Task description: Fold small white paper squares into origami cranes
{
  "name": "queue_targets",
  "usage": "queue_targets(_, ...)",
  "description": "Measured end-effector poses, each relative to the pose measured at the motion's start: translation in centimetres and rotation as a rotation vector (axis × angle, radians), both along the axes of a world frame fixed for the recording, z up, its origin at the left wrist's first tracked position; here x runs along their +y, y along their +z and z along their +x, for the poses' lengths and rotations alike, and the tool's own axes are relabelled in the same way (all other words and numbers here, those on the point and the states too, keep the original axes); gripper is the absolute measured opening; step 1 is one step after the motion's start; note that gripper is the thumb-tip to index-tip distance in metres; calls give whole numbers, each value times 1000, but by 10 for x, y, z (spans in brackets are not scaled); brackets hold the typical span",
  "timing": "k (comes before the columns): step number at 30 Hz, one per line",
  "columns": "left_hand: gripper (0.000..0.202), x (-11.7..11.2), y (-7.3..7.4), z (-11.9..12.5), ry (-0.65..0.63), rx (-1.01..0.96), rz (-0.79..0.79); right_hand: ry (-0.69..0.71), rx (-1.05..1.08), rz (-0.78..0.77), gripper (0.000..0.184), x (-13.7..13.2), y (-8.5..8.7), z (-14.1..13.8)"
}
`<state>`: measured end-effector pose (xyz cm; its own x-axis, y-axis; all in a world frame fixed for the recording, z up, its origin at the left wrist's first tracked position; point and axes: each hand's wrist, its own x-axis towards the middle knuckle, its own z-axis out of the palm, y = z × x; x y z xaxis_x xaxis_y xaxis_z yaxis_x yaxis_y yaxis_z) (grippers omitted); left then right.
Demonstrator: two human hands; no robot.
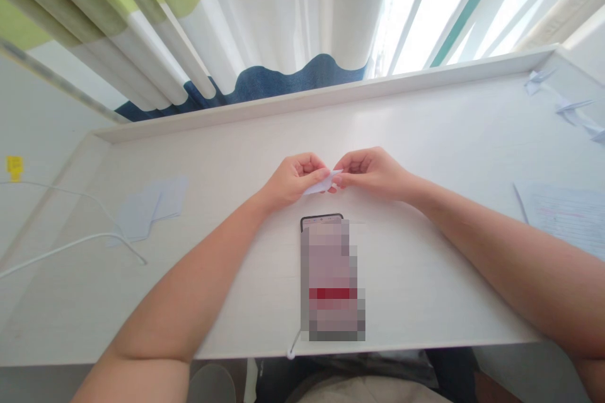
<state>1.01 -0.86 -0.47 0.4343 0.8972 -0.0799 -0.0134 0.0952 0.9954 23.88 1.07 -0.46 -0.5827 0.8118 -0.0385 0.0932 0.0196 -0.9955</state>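
Observation:
A small folded piece of white paper point(317, 188) is held between my two hands, a little above the white desk. My left hand point(297, 180) pinches its left part, thumb on top and fingers curled behind. The fingertips of my right hand point(367, 171) are closed on the paper's right end, which comes to a point. Just below my hands, a phone point(326, 218) in a dark case lies on the desk, its screen mostly blurred out.
White paper sheets point(167, 198) and a white cable point(75, 242) lie at the left. Folded paper pieces point(574, 111) sit at the far right, above a written sheet point(567, 217). A raised ledge point(331, 94) runs along the desk's back, before a curtain point(283, 18).

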Motion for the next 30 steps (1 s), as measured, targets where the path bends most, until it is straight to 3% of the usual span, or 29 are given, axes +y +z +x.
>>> queue_targets(9,43,-3,1,5,60,7,38,-62,17,8,29,2,1,-1)
queue_targets(18,44,-3,-1,5,97,5,31,35,56,13,38,7,1,4)
queue_targets(30,47,-8,6,10,76,120,-29,-141,-34,97,27,5,-3,-1)
